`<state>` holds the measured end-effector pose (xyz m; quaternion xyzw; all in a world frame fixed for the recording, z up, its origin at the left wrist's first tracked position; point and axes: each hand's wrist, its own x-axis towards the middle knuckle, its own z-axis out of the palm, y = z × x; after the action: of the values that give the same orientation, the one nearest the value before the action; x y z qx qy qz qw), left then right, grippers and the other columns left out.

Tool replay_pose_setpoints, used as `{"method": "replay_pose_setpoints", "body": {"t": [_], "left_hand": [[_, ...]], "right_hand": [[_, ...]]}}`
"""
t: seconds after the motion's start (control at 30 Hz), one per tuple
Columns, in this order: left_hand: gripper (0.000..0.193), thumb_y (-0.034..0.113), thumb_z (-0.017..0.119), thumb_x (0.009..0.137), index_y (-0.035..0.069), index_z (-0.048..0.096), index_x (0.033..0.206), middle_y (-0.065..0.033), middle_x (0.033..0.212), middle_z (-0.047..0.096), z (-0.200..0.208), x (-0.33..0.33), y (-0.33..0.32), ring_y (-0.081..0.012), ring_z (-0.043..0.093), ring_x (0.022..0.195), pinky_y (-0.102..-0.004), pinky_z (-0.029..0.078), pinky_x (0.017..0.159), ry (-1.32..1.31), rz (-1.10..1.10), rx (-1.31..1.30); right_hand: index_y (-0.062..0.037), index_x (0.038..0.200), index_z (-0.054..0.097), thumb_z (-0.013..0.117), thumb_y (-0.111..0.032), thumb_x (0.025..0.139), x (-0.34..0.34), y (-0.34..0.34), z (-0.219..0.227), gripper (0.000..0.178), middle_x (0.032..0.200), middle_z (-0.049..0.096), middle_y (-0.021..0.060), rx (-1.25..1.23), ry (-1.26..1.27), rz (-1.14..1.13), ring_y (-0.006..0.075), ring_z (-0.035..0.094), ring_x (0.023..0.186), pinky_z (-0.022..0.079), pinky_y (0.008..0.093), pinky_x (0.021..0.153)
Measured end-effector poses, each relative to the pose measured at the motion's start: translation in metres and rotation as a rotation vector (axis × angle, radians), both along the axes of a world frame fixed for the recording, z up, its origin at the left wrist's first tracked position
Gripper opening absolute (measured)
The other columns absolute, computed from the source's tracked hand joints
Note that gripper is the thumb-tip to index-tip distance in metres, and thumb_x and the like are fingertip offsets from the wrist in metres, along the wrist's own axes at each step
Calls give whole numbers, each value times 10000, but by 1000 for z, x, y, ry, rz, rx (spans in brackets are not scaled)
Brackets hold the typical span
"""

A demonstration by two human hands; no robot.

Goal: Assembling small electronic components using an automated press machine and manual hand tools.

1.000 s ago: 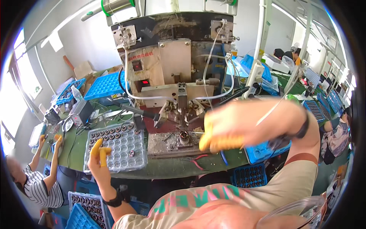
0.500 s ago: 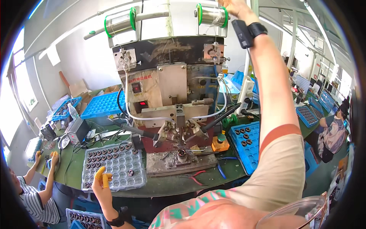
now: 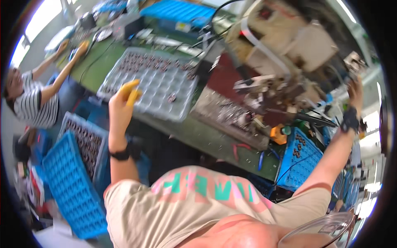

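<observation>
My left hand [image 3: 124, 97], with yellow covers on its fingers, hovers over the near left edge of a clear plastic tray [image 3: 182, 111]. Its covered fingers stand apart with nothing seen between them. Small round dark parts fill the tray's far rows, and a single round part [image 3: 171, 98] sits nearer the front. Stretched far to the right, my right hand [image 3: 355, 93] is at a metal fitting [image 3: 355, 62] on the upper side of a bench machine [image 3: 312, 45]. Blur hides its fingers. Under the machine's nozzles, a small part [image 3: 248, 117] stands on the metal base [image 3: 215, 105].
Red-handled pliers [image 3: 236, 151], a blue-handled tool [image 3: 261, 160] and an orange container [image 3: 278, 134] lie right of the base. Blue trays [image 3: 300, 165] [image 3: 74, 186] stand right and lower left. A co-worker in a striped top [image 3: 39, 101] sits at the left.
The whole view has swung and tilted. My right hand has come down from the wire spool above to the machine's side. My left hand stays by the tray.
</observation>
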<state>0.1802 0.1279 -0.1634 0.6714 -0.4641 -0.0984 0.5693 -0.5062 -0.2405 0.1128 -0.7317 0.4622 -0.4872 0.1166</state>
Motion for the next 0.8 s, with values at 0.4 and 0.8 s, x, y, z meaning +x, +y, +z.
{"method": "replay_pose_setpoints", "body": {"t": [0.4,0.8], "left_hand": [[392,178,770,703,52,665,1059,-142,953,622,-23,-27,-66,-327,591,903,-369,475,823,-528,-229,337],[346,114,770,707,55,674,1035,-113,962,604,-30,-43,-71,-257,600,869,-355,485,752,-510,-163,257]], "right_hand": [[-35,1313,493,509,-142,964,46,225,-177,366,1286,550,115,234,-825,101,148,557,831,408,223,595],[4,1212,539,638,-51,863,233,290,-263,367,1126,600,111,330,-514,214,108,590,775,466,226,649]]}}
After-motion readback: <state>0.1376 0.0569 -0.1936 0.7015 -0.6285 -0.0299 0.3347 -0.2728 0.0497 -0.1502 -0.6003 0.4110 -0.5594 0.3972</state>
